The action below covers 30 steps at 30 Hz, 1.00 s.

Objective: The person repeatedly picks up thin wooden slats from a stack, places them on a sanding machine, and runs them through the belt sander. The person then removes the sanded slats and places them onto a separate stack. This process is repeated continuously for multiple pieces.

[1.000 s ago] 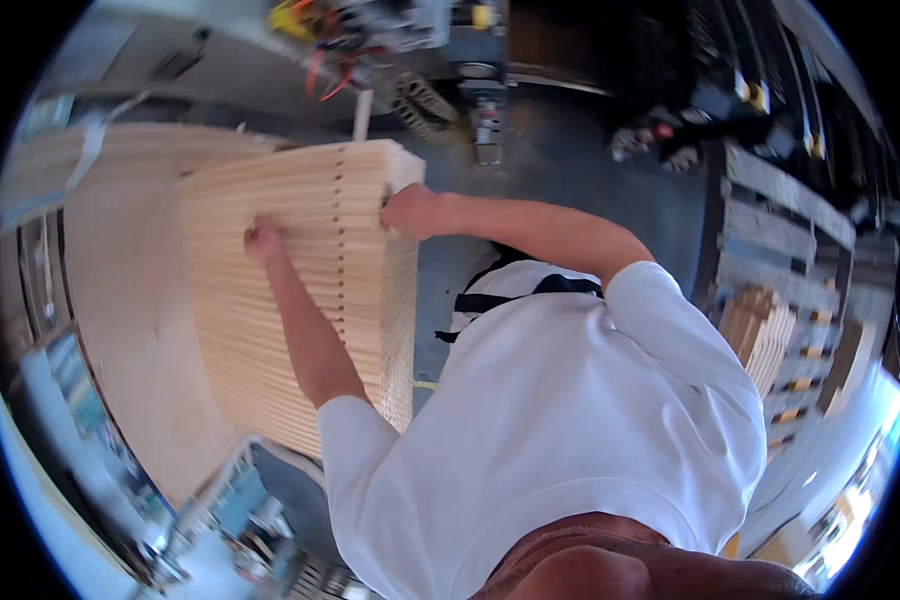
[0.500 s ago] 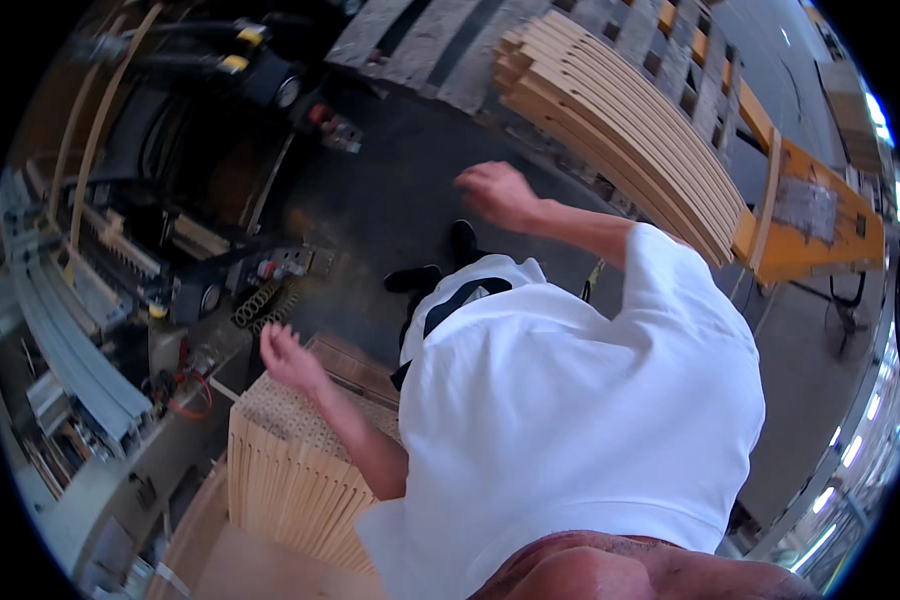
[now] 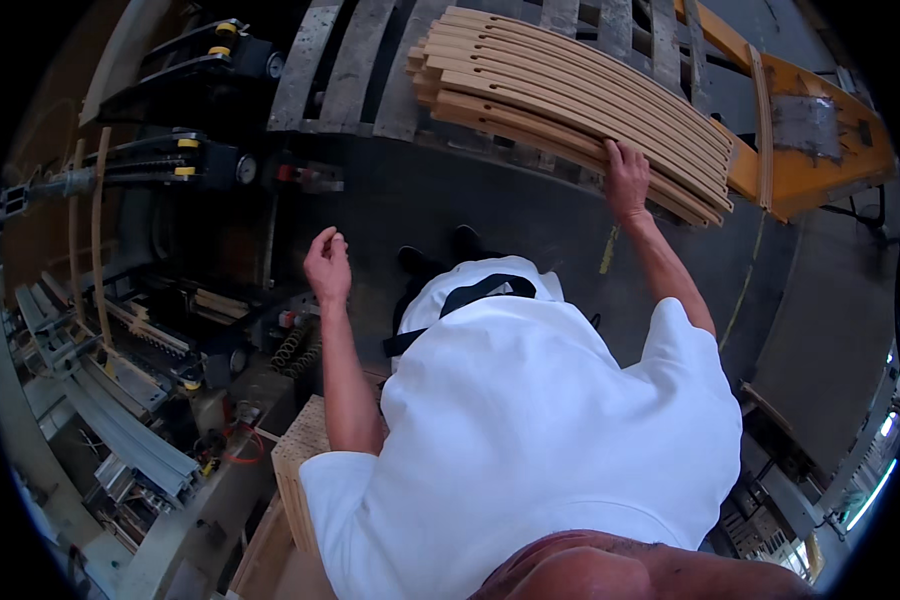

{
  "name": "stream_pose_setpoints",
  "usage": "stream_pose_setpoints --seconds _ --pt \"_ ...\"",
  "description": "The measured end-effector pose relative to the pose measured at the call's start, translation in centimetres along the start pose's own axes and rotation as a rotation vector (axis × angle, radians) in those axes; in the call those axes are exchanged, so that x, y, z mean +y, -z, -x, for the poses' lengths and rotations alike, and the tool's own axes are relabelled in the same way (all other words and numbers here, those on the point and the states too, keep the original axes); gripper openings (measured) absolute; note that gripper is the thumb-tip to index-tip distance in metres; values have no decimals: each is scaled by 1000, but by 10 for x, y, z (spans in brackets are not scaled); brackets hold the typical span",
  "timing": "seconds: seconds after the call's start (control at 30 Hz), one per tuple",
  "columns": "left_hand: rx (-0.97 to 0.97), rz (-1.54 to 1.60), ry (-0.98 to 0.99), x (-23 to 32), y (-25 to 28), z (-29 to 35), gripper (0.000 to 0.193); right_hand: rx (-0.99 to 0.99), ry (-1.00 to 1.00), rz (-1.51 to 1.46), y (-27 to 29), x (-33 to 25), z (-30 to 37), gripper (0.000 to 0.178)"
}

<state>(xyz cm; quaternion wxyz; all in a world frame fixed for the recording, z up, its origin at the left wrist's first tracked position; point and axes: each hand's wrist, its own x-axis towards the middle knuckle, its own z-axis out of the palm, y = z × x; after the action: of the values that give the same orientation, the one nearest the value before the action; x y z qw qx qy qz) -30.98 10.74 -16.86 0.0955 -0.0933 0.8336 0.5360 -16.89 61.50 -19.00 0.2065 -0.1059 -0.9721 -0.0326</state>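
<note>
On a weathered pallet lies a stack of long wooden slats with slots near their ends. My right hand reaches to the near side of this stack, its fingers closed over the edge of a slat. My left hand hovers over the dark floor between the machine and my body, fingers curled in loosely, and no object shows in it. Below my left forearm, a second stack of wooden pieces with holes in the upper faces is partly covered by my sleeve.
Dark machine units with yellow knobs and round gauges stand on the left. Metal rails run along the lower left. A yellow-orange lifting frame is beyond the pallet on the right. Coiled springs sit beside the machine.
My right hand has moved right and onto the slats on the pallet. My left hand has lifted away from the lower stack toward the machine side. The view has turned.
</note>
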Motion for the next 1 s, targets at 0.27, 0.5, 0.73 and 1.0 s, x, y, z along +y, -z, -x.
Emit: stream_pose_setpoints --seconds 0.27,0.5,0.73,1.0 --pt "43 -185 -115 -12 69 -72 26 -15 -53 -29 11 -9 -7 31" --pt "538 -533 -345 -20 271 -218 31 -158 -74 -81 83 -102 -65 30" --pt "703 -1008 9 7 466 -354 58 -203 183 -209 136 -278 -154 52" --pt "595 -1053 68 -1 527 -394 64 -223 422 -502 138 -436 -249 44"
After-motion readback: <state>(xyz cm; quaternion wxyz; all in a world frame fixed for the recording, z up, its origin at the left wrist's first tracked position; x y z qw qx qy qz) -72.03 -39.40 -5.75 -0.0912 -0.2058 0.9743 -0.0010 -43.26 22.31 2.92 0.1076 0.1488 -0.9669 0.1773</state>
